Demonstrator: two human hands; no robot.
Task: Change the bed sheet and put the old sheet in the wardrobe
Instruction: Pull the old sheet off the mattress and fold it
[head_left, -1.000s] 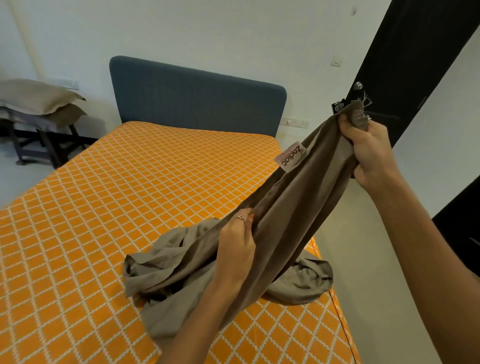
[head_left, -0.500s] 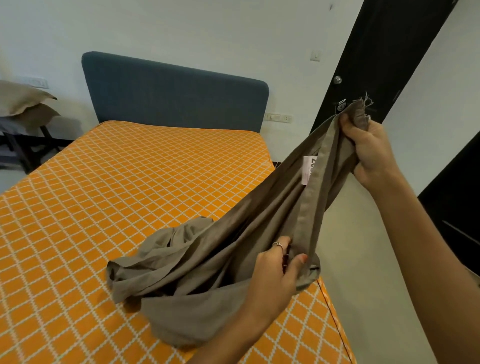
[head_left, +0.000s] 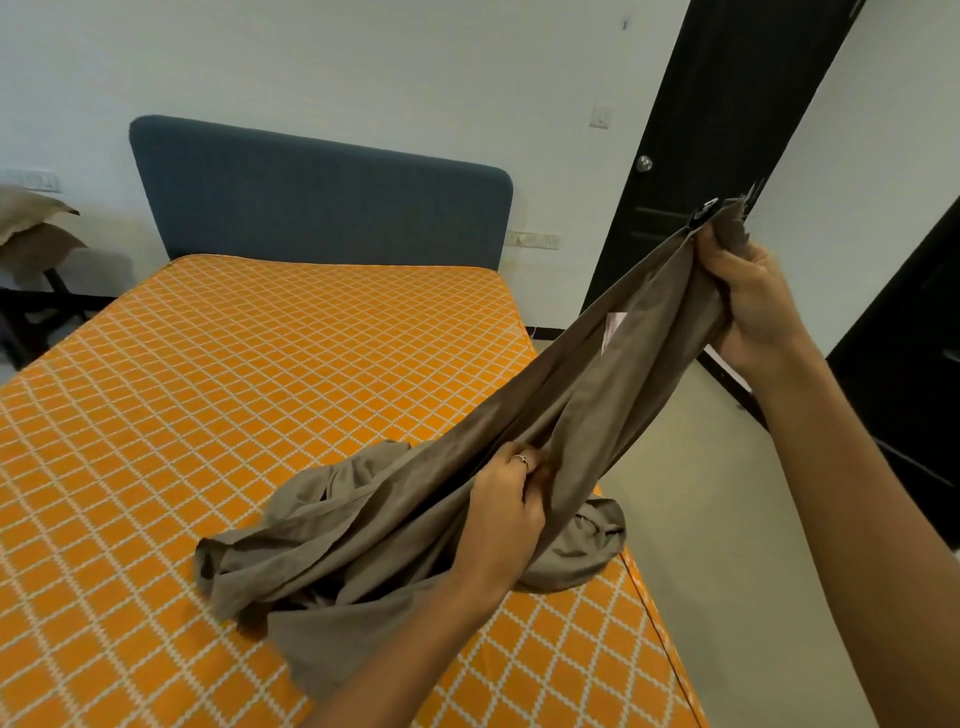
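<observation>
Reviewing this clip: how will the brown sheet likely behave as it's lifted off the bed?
Probably floppy: the brown sheet sags between the right hand and left hand. Likely light, since the raised end is held by one hand. Its bunched end on the orange mattress may drag and snag.

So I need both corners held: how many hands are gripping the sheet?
2. The right hand grips the raised end of the brown sheet near the dark door; the left hand pinches it lower down, above the orange mattress.

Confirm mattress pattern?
Orange with a white diamond lattice; the mattress shows best in the head view.
</observation>
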